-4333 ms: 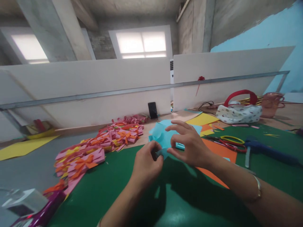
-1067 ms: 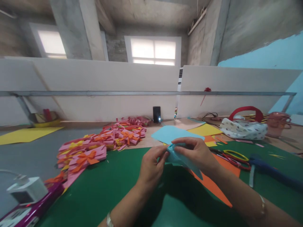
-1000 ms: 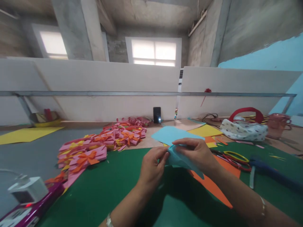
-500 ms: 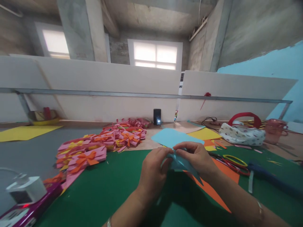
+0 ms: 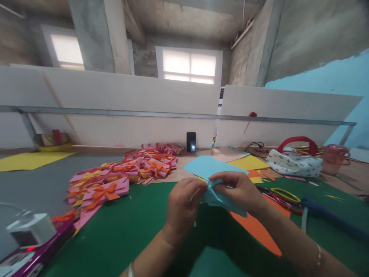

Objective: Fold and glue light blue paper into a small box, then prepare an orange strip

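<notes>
A light blue sheet of paper (image 5: 221, 201), creased and partly folded, is held up between my two hands above the green mat (image 5: 138, 227). My left hand (image 5: 184, 202) pinches its left edge between thumb and fingers. With the fingertips closed on the upper part of the same paper, my right hand (image 5: 235, 188) covers some of its folds. Below and to the right lies an orange sheet (image 5: 259, 231), partly hidden by my right forearm. Just beyond my hands rests another light blue sheet (image 5: 206, 165).
Pink paper pieces with orange bows (image 5: 115, 184) are heaped at left. Scissors (image 5: 285, 196), a blue-handled tool (image 5: 331, 219), a patterned bag (image 5: 294, 163) and a pink cup (image 5: 334, 159) stand or lie at right. A phone (image 5: 191, 142) leans at the back; a purple power strip (image 5: 54, 242) lies front left.
The held blue paper has turned, showing more of its surface, with its right corner raised. My left hand has shifted slightly left; my right fingers have moved a little on the folds.
</notes>
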The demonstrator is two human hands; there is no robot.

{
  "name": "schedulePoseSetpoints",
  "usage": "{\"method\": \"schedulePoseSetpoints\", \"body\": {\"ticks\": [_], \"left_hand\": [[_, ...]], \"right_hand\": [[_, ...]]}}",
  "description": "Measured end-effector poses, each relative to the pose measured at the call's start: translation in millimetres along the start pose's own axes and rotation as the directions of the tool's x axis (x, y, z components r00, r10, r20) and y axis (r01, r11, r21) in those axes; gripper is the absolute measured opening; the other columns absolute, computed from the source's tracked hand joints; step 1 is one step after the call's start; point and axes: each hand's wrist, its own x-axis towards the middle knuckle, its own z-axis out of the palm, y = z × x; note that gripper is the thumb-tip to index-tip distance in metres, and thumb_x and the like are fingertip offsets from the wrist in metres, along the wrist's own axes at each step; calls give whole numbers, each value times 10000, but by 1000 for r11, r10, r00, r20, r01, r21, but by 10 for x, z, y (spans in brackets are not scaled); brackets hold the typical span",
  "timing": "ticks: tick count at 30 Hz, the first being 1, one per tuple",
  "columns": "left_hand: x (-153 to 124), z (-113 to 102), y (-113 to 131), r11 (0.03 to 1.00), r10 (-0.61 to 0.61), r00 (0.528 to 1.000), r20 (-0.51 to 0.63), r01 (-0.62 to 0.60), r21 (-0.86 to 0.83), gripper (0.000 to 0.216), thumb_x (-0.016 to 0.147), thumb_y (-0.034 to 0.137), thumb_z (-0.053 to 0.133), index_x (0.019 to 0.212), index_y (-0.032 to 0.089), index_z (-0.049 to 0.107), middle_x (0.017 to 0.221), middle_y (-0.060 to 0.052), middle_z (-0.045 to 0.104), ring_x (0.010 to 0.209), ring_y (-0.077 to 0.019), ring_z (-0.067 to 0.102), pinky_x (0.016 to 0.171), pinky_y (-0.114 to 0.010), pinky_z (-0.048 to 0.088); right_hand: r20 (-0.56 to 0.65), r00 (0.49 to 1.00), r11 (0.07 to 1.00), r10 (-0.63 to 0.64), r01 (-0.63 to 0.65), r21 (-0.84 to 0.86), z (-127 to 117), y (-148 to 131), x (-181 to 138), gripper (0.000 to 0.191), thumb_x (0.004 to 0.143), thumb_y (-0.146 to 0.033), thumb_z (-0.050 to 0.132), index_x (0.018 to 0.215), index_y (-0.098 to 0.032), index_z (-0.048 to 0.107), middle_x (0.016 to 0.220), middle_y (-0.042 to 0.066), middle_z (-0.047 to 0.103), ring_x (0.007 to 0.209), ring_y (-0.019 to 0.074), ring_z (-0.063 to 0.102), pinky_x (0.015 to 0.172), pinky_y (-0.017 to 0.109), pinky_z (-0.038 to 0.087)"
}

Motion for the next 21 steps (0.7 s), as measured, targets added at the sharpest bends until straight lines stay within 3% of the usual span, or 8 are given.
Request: {"method": "schedulePoseSetpoints", "body": {"ticks": [6,21], "left_hand": [[-15,-10,10,997,-76,997,-32,76,-14,83,808,132,580,811,190,640,791,-14,686,764,-153,624,711,-272,464],[-22,-6,64,997,-62,998,-32,60,-51,92,818,134,571,763,187,622,800,-16,669,796,-151,610,728,-268,454]], "right_hand": [[19,996,984,85,-86,156,7,47,14,106,665,-211,698,769,-201,715,712,0,690,632,111,598,591,232,476],[69,997,988,-31,20,155,0,69,30,81,706,-138,649,735,-192,703,722,-4,665,685,99,578,638,211,457]]}}
